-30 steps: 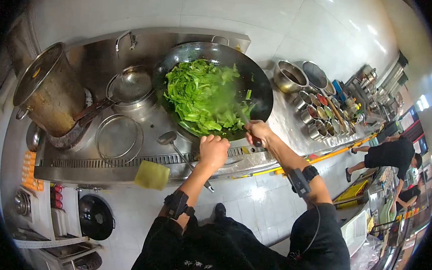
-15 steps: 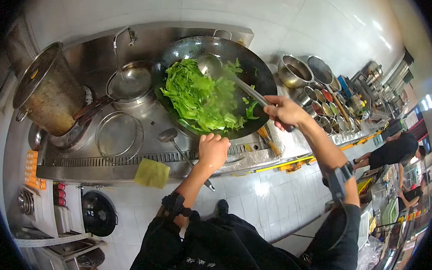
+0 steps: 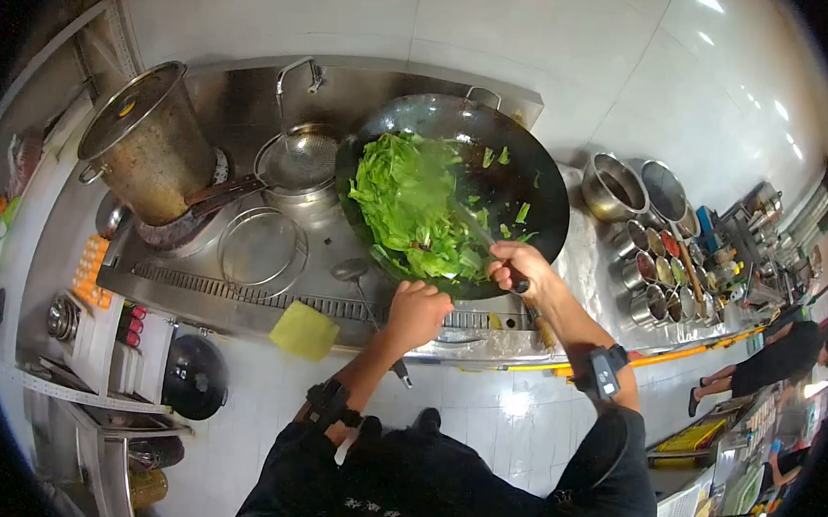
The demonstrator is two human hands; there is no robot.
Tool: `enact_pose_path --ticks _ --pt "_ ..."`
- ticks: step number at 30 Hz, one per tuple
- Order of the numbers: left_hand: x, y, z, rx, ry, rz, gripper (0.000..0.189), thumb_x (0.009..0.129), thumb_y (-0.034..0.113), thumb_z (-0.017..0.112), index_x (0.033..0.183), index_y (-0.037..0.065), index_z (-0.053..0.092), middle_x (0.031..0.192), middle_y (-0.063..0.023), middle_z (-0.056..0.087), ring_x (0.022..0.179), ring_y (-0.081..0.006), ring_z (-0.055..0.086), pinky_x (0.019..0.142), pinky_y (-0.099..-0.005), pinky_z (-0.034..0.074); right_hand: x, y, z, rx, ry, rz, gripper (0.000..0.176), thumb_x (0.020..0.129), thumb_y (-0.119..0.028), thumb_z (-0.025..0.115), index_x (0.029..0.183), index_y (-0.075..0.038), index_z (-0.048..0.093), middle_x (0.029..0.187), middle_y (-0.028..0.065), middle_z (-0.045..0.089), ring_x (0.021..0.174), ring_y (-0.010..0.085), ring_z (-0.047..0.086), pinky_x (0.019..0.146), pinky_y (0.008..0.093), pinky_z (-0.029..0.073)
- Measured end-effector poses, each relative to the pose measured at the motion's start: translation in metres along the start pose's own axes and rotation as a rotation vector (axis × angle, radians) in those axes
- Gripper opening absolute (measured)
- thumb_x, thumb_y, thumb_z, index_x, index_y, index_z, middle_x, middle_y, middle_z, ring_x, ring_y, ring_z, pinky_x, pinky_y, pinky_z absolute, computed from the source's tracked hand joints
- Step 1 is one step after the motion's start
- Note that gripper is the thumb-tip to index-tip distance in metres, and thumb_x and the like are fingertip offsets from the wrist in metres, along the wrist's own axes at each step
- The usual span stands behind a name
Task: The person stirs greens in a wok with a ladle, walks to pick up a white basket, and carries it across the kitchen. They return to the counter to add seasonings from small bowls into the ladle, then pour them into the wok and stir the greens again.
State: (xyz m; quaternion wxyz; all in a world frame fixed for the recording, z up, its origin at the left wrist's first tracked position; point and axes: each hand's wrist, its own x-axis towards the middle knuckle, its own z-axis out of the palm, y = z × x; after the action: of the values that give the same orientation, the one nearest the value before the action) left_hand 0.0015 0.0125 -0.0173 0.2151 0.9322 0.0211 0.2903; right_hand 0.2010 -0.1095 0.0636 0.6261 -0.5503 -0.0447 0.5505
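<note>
A large black wok (image 3: 523,175) sits on the steel stove, tilted toward the left, with a heap of chopped green leaves (image 3: 408,206) piled in its left half. My left hand (image 3: 418,313) grips the wok's near rim or handle. My right hand (image 3: 518,265) is closed on the handle of a ladle (image 3: 472,232), whose blurred bowl is down among the greens.
A tall stockpot with lid (image 3: 146,143) stands at the left. A strainer (image 3: 297,157) and a round rack (image 3: 258,246) lie beside the wok. A second ladle (image 3: 351,274) and yellow cloth (image 3: 305,331) rest on the stove front. Seasoning bowls (image 3: 661,255) line the right counter. A person (image 3: 777,361) bends at far right.
My right hand pulled back toward me and lowered the ladle from above the wok into the greens. The view shifted so the stove sits further right.
</note>
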Motion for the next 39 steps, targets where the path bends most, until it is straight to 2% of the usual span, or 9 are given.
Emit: enact_pose_path --ticks 8,14,16,17,22,25,28,32,39 --pt "0.0 0.002 0.008 0.038 0.018 0.01 0.012 0.079 0.021 0.061 0.071 0.012 0.059 0.071 -0.0049 0.055 0.076 -0.0261 0.051 0.069 -0.0406 0.035 -0.111 -0.034 0.048 -0.602 0.015 -0.072 0.016 0.091 -0.013 0.049 0.107 -0.008 0.048 0.06 -0.0009 0.045 0.038 0.0089 0.043 0.032 0.0245 0.038" --pt "-0.001 0.002 0.009 0.001 0.03 -0.024 0.012 0.079 0.02 0.061 0.07 0.012 0.061 0.071 -0.0051 0.056 0.076 -0.0255 0.052 0.07 -0.04 0.036 -0.165 -0.042 0.106 -1.544 0.147 0.135 0.051 0.092 -0.017 0.05 0.14 -0.01 0.033 0.056 0.0045 0.051 0.042 0.0119 0.052 0.037 0.0283 0.042" --pt "-0.001 0.002 0.009 0.031 0.02 -0.023 0.012 0.079 0.02 0.061 0.071 0.012 0.061 0.072 -0.0057 0.057 0.077 -0.0257 0.052 0.07 -0.0401 0.036 -0.142 -0.019 0.096 -1.756 0.197 0.083 0.043 0.087 -0.019 0.052 0.128 -0.009 0.044 0.068 0.0168 0.061 0.053 0.0261 0.061 0.052 0.0388 0.049" --pt "0.0 0.004 0.006 0.036 0.006 -0.036 0.013 0.08 0.02 0.06 0.071 0.011 0.062 0.073 -0.0066 0.059 0.078 -0.026 0.054 0.071 -0.0402 0.036 -0.111 0.004 0.055 -1.922 0.165 -0.259 0.035 0.087 -0.02 0.05 0.119 -0.007 0.047 0.074 0.0209 0.063 0.068 0.0363 0.063 0.062 0.0468 0.049" --pt "0.002 0.003 0.004 0.027 -0.053 -0.059 0.014 0.08 0.021 0.059 0.071 0.011 0.062 0.075 -0.0071 0.06 0.079 -0.0262 0.055 0.072 -0.0397 0.037 -0.032 0.03 0.036 -1.921 0.525 -0.231 0.03 0.084 -0.015 0.05 0.111 -0.003 0.053 0.092 0.0265 0.063 0.086 0.041 0.062 0.076 0.0504 0.049" --pt "0.0 -0.003 0.006 0.005 -0.035 -0.048 0.013 0.08 0.021 0.06 0.071 0.011 0.062 0.074 -0.0064 0.06 0.078 -0.0262 0.055 0.071 -0.04 0.037 -0.044 0.008 0.008 -1.916 0.437 -0.435 0.044 0.083 -0.018 0.056 0.126 -0.007 0.049 0.088 0.0273 0.063 0.072 0.0368 0.064 0.069 0.0444 0.051" --pt "-0.001 -0.004 0.006 -0.009 0.014 -0.032 0.012 0.079 0.02 0.06 0.07 0.012 0.062 0.073 -0.0055 0.059 0.077 -0.026 0.054 0.07 -0.0401 0.037 -0.091 -0.034 0.042 -1.434 0.468 -0.18 0.04 0.089 -0.015 0.053 0.127 -0.005 0.047 0.059 0.0058 0.051 0.041 0.0124 0.051 0.035 0.0289 0.041" --pt "-0.005 -0.004 0.007 -0.009 0.033 -0.019 0.007 0.075 0.018 0.062 0.07 0.014 0.061 0.071 -0.0043 0.056 0.077 -0.0254 0.053 0.07 -0.0397 0.037 -0.037 -0.067 0.003 -1.148 0.394 -0.308 0.03 0.089 -0.014 0.053 0.116 -0.001 0.049 0.055 0.0042 0.049 0.038 0.0125 0.047 0.033 0.0286 0.039" --pt "-0.005 -0.008 0.007 -0.022 -0.027 -0.011 0.003 0.072 0.014 0.061 0.075 0.015 0.059 0.073 -0.0037 0.054 0.077 -0.0253 0.051 0.069 -0.04 0.035 0.111 -0.085 -0.006 -1.501 0.61 -0.35 0.038 0.081 -0.013 0.051 0.113 0.006 0.05 0.092 0.0283 0.063 0.088 0.0403 0.062 0.077 0.0431 0.05"
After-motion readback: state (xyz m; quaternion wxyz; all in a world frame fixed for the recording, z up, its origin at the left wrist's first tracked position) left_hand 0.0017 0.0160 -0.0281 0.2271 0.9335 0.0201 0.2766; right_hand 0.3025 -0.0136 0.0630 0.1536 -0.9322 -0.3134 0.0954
